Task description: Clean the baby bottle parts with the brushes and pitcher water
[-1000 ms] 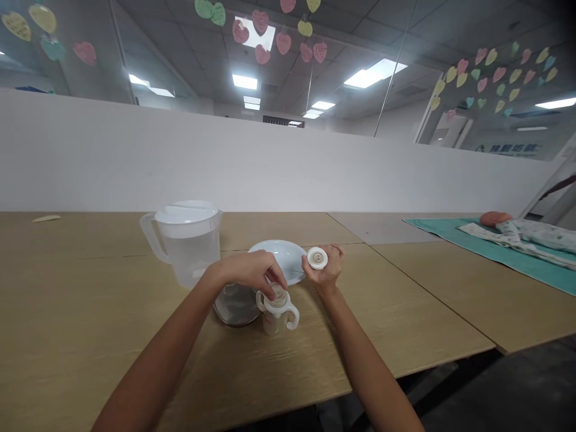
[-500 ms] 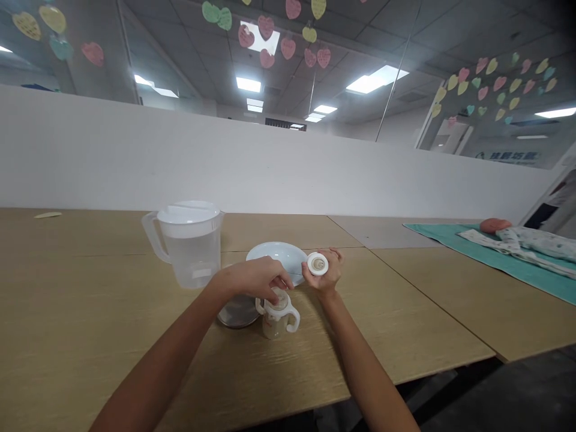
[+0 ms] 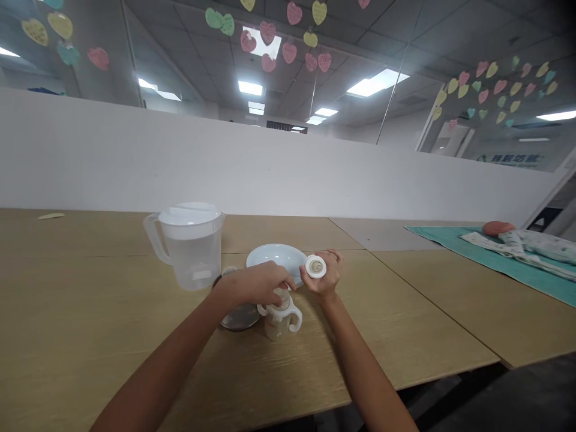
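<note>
A clear baby bottle (image 3: pixel 276 327) with two white side handles stands upright on the table. My left hand (image 3: pixel 265 283) reaches over it from above, fingers bent down and closed at its open mouth; the fingertips are partly hidden. In my right hand (image 3: pixel 332 277), to the right of the bottle, is a white bottle collar (image 3: pixel 315 267). Its round inner side, with a pale nipple in the middle, faces me. Behind both hands lies a white plate (image 3: pixel 269 254). A round metal dish (image 3: pixel 240 319) is partly covered by my left forearm.
A lidded clear plastic pitcher (image 3: pixel 198 252) with liquid stands at the left. Behind my left wrist shows a small clear piece (image 3: pixel 228 271). On the far right, a green cloth (image 3: pixel 450 237) bears a doll in patterned clothing (image 3: pixel 535 243). The table (image 3: pixel 405 336) ends at the front right.
The view has shifted slightly. My left hand stays at the bottle's mouth, and my right hand keeps hold of the bottle collar, which has moved a little left.
</note>
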The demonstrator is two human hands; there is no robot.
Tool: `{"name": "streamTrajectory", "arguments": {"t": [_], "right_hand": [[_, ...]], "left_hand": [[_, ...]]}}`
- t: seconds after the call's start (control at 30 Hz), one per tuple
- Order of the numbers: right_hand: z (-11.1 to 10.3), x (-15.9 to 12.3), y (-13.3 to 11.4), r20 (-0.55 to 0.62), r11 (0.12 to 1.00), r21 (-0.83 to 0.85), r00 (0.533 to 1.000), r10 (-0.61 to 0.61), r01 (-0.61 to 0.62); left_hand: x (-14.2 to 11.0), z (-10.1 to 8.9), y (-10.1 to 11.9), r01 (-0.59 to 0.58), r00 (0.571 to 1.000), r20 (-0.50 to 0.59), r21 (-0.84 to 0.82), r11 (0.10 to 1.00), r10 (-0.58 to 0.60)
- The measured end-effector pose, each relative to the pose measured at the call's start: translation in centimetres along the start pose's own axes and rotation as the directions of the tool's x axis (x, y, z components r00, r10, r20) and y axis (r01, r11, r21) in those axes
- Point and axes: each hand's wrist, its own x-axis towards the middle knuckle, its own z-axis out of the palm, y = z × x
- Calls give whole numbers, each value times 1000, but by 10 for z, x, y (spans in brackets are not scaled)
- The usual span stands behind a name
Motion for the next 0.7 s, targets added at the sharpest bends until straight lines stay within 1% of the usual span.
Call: {"name": "streamTrajectory", "arguments": {"t": [0.1,0.27,0.33,0.4,0.5,0.6,0.7], "right_hand": [[-1,2,-1,33,1000,-15,999,3,-2],[-5,6,-2,43,1000,-14,999,7,-7],[-6,7,-3,36,999,-32,999,24,-23],[-8,9,-5,19,997,-65,999,51,-50],[-10,10,-9,7,992,-75,994,105,-105],[-10,10,-16,26,987,-38,987,159,-158],[-7,6,-24,94,986,21,982,164,-167]], "left_hand": [[1,1,2,62,998,-9,7,998,-61],[5,5,4,73,995,-64,-36,997,-75],[9,8,8,109,989,-100,12,994,-107],[14,12,11,143,981,-147,103,984,-127],[19,17,12,166,969,-211,188,968,-125],[22,19,5,154,966,-231,154,976,-116],[23,19,-6,117,963,-254,84,990,-92]]}}
